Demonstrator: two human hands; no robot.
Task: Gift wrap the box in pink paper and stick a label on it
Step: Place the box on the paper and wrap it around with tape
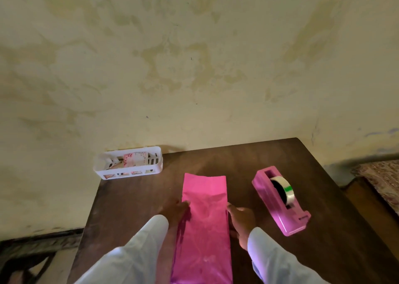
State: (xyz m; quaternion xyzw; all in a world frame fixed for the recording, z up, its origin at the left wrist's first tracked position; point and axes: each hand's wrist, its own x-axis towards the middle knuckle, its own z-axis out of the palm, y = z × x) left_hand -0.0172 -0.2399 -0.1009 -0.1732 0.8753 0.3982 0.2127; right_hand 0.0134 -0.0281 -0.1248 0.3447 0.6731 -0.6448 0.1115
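Both of my hands are working at the pink paper (205,219), which is lying as a long wrapped sleeve down the middle of the dark wooden table (323,251), running from the near edge away from me. I am taking it that the box is sitting inside, since the paper is covering it completely and its far end is lying flatter and creased. My left hand (176,210) is touching the paper's left edge, but it is blurred and I cannot tell whether the fingers are gripping or only resting. My right hand (240,221) is pressing against the paper's right side, fingers reaching down along it and the thumb lying at the top edge, holding nothing. White sleeves (138,251) are covering both my forearms. Just to the right, a pink tape dispenser (280,210) is standing with a clear tape roll (284,188) in it. At the table's far left corner a white slotted basket (159,165) is holding floral-patterned cards (135,159), against the stained wall (194,67).
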